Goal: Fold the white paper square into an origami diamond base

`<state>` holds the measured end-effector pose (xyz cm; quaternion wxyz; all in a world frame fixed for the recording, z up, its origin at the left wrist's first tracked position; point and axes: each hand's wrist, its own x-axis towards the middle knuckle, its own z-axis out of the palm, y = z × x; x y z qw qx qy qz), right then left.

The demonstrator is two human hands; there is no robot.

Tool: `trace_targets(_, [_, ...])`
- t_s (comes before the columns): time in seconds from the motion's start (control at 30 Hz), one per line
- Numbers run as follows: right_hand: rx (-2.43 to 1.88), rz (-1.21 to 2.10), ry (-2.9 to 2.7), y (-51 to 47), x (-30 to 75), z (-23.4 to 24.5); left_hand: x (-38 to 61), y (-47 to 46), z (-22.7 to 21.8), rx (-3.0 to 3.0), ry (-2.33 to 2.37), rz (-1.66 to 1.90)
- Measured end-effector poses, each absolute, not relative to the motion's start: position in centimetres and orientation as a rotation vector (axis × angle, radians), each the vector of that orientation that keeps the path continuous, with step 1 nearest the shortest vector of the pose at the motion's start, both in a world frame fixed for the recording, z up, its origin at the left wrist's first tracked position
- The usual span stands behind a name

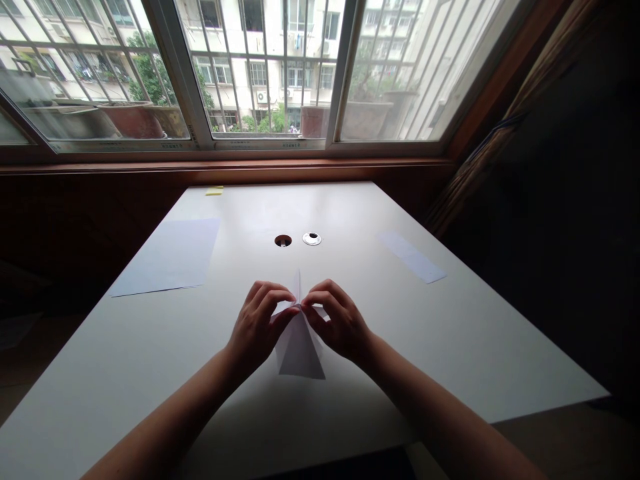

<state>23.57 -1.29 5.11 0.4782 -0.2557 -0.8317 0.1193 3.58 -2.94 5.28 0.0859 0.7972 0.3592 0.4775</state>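
Folded paper (300,350): Creased into a narrow, many-faced shape; pointed at the window end, widening to a flared panel at the near end.
Folds done: Judged to be several, from the sharp point, the tapering panel and the flaps at both sides.
Folds left: Apparently some, judging by the spread flaps, not pressed flat; exact number not possible to tell.
Left hand (260,319): Pinching the folded paper between thumb and fingers, at the left of its middle.
Right hand (345,320): Pinching the folded paper between thumb and fingers, at the right of its middle, just beside the left fingertips.
Position in grip: Between both hands; point projecting past the fingertips toward the window, flared panel extending back between the wrists.
Table (150,373): Directly below the folded paper; contact between the two not possible to tell.
Large sheet (167,258): Lying flat at the left, well apart from the grip.
Paper strip (413,257): Lying flat at the right, likewise well apart.
Round hole (283,241): Beyond the point, beside the ring cover (311,239).
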Motion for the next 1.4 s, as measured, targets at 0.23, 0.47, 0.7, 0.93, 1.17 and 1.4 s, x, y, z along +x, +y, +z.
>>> trace_targets(0.23, [-0.618, 0.262, -2.048, -1.4, 23.5, 5.3, 3.5, -3.0, 5.0, 2.442, 1.081, 1.399])
trace_targets(0.47, [-0.706, 0.464, -2.027, -0.8, 22.8, 4.1, 3.8, -2.4, 3.4, 2.284, 1.014, 1.414])
trace_targets(0.7, [-0.816, 0.547, -1.989, 0.1, 23.4, 3.1, 3.0, -1.4, 2.4, 2.287, 1.140, 1.457])
trace_targets(0.93, [-0.863, 0.618, -2.121, 1.6, 26.6, 2.6, 1.0, -1.8, 2.8, 2.386, 1.166, 1.402])
trace_targets(1.17, [-0.928, 0.560, -2.494, 3.6, 29.9, 1.4, -1.2, -1.4, 2.4, 2.628, 0.903, 0.752])
trace_targets(1.4, [-1.136, 0.349, -2.509, 4.2, 29.5, -0.3, -1.9, -0.4, 1.3, 2.659, 1.143, 0.747])
